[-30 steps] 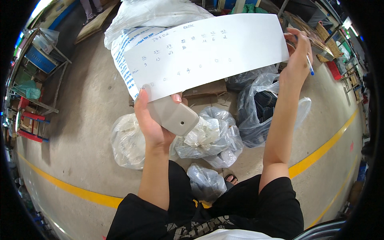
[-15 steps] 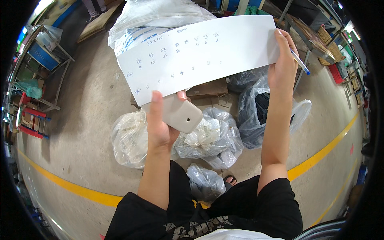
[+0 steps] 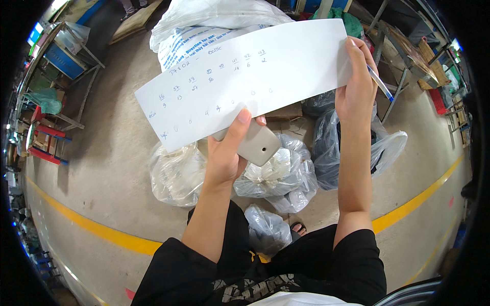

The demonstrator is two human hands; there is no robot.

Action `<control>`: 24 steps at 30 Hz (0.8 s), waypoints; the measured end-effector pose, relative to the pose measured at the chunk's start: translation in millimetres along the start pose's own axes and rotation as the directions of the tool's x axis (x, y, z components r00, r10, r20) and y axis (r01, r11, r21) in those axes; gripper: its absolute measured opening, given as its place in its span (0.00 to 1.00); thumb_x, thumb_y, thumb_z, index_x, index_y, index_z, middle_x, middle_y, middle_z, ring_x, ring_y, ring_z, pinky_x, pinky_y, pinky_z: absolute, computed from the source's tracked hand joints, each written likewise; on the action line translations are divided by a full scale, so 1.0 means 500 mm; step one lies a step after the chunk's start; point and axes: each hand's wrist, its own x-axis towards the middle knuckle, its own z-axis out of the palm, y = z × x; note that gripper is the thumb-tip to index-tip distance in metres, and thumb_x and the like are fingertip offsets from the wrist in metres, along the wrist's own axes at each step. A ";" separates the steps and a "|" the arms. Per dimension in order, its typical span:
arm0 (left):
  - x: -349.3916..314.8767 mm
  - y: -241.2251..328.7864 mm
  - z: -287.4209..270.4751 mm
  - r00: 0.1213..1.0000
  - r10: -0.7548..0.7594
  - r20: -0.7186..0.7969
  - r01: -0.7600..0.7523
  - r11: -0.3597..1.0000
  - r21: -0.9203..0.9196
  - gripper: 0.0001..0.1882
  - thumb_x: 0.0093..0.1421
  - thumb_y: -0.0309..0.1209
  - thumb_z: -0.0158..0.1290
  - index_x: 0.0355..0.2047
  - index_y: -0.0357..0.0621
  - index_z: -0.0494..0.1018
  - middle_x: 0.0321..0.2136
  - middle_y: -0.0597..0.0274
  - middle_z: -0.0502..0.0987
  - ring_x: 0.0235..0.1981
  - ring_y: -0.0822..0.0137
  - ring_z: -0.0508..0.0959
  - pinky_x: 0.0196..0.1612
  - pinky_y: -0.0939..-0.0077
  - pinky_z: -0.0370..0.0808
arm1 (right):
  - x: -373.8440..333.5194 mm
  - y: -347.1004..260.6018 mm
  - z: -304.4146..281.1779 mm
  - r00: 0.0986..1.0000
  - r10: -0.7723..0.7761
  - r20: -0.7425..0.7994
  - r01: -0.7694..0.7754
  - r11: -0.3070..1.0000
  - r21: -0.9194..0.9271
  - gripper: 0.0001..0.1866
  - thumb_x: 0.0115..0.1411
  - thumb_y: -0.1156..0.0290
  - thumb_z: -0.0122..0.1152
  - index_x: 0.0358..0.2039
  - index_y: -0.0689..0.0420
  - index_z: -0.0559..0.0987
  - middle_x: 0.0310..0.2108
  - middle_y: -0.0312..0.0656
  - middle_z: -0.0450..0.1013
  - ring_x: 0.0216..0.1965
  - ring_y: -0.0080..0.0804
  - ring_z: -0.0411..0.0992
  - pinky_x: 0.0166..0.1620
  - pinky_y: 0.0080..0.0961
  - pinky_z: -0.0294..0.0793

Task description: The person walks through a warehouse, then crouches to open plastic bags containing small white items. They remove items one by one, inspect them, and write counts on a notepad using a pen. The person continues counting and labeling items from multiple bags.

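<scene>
A long white sheet of paper (image 3: 296, 61) with handwritten rows in pen is stretched out in front of me, tilted up to the right. My right hand (image 3: 357, 86) pinches its right end, thumb on the front. In that same hand a pen (image 3: 382, 85) with a blue end sticks out to the right. My left hand (image 3: 224, 158) is closed at the lower edge of the paper around a beige, smooth slab with rounded corners (image 3: 260, 143) and a small dark hole. The paper hides part of the slab; its exact kind is unclear. The left thumb reaches up over the sheet.
On the floor stand tied clear plastic bags (image 3: 176, 176), a bag with dark contents (image 3: 326, 148) and a small bag (image 3: 268, 229) between my feet. A large white sack (image 3: 214, 15) lies beyond the paper. A metal rack (image 3: 76, 76) is at left, a wooden-topped bench (image 3: 408, 51) at right.
My left hand has moved right along the paper's lower edge with the beige slab, its thumb now angled further over the sheet. The paper's left end has dropped lower and further left.
</scene>
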 end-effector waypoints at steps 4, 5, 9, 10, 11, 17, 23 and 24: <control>0.001 0.003 -0.006 1.000 0.025 -0.010 -0.025 0.999 0.025 0.15 0.65 0.33 0.57 0.49 0.41 0.71 0.37 0.59 0.77 0.37 0.68 0.77 0.39 0.72 0.76 | -0.004 0.011 0.006 1.000 0.006 0.030 -0.006 1.000 -0.003 0.11 0.67 0.66 0.58 0.39 0.62 0.79 0.32 0.31 0.74 0.35 0.14 0.66 0.39 0.14 0.64; 0.001 0.006 -0.007 0.999 0.030 -0.011 -0.030 0.999 0.030 0.15 0.65 0.32 0.57 0.49 0.41 0.71 0.37 0.59 0.77 0.37 0.68 0.77 0.39 0.72 0.76 | -0.005 0.014 0.008 0.999 0.006 0.041 -0.006 1.000 -0.001 0.11 0.67 0.66 0.58 0.40 0.62 0.79 0.32 0.31 0.74 0.35 0.14 0.66 0.39 0.14 0.64; 0.005 0.000 -0.006 0.999 0.031 -0.026 -0.031 0.999 0.021 0.14 0.65 0.32 0.56 0.49 0.40 0.71 0.37 0.58 0.77 0.36 0.68 0.77 0.38 0.72 0.76 | 0.001 0.022 -0.012 0.995 0.008 0.100 -0.003 0.999 -0.054 0.12 0.66 0.65 0.58 0.43 0.60 0.78 0.36 0.36 0.77 0.38 0.21 0.75 0.41 0.16 0.72; 0.005 0.000 -0.006 0.999 0.029 -0.031 -0.028 0.999 0.018 0.14 0.65 0.32 0.56 0.49 0.40 0.71 0.36 0.58 0.77 0.36 0.68 0.77 0.38 0.72 0.76 | 0.002 0.024 -0.013 0.995 0.001 0.100 0.006 0.998 -0.066 0.12 0.66 0.66 0.57 0.42 0.60 0.78 0.36 0.36 0.77 0.38 0.21 0.75 0.41 0.16 0.72; 0.006 0.000 -0.006 0.999 0.026 -0.035 -0.025 1.000 0.016 0.14 0.65 0.32 0.56 0.49 0.41 0.71 0.36 0.58 0.77 0.36 0.68 0.77 0.38 0.72 0.76 | 0.002 0.024 -0.013 0.995 -0.006 0.100 0.014 0.997 -0.078 0.12 0.66 0.66 0.57 0.42 0.60 0.78 0.36 0.36 0.77 0.38 0.21 0.75 0.41 0.16 0.71; 0.007 0.001 -0.006 0.999 0.033 -0.038 -0.032 0.999 0.024 0.13 0.66 0.32 0.54 0.48 0.41 0.71 0.35 0.58 0.77 0.36 0.68 0.78 0.38 0.72 0.76 | -0.003 0.018 0.004 0.996 0.055 0.069 -0.054 0.998 -0.012 0.10 0.65 0.67 0.58 0.39 0.62 0.79 0.32 0.31 0.73 0.35 0.15 0.65 0.39 0.15 0.63; 0.008 0.005 -0.010 0.999 0.015 -0.034 -0.014 0.999 0.029 0.12 0.67 0.32 0.52 0.48 0.41 0.72 0.34 0.57 0.77 0.36 0.68 0.78 0.37 0.72 0.77 | 0.000 0.024 0.011 0.997 0.059 0.040 -0.059 0.998 0.001 0.14 0.69 0.65 0.51 0.40 0.63 0.79 0.31 0.34 0.73 0.35 0.17 0.67 0.41 0.16 0.65; 0.008 0.006 -0.009 0.999 0.012 -0.043 -0.010 0.999 0.041 0.12 0.67 0.33 0.52 0.47 0.40 0.72 0.34 0.57 0.77 0.36 0.68 0.78 0.37 0.72 0.77 | 0.003 0.025 0.010 0.999 0.048 0.023 -0.048 0.999 -0.015 0.15 0.69 0.65 0.49 0.40 0.63 0.79 0.31 0.34 0.73 0.33 0.17 0.67 0.41 0.17 0.66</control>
